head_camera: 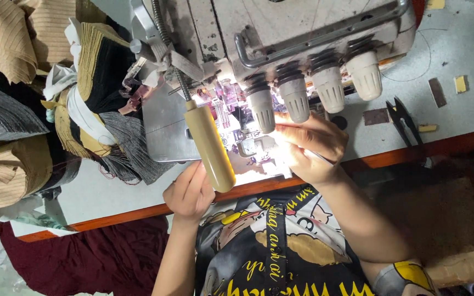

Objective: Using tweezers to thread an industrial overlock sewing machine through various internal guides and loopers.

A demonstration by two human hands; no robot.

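An off-white overlock sewing machine (281, 27) with a row of tension knobs (314, 90) stands on the pale table. My right hand (309, 145) is under the knobs in the brightly lit needle area, fingers pinched around a thin metal tool (325, 159) that looks like tweezers. My left hand (188, 193) rests at the table's front edge beside the machine's metal plate (163, 129). Its fingers are loosely extended behind a beige cylindrical lamp (210, 148) on a flexible neck, and it holds nothing that I can see.
Stacks of striped tan, black and grey fabric pieces (91, 87) lie left of the machine. Black thread snips (404, 123) and small scraps lie on the table at right. The table has an orange front edge (116, 218); dark red cloth (83, 255) hangs below it.
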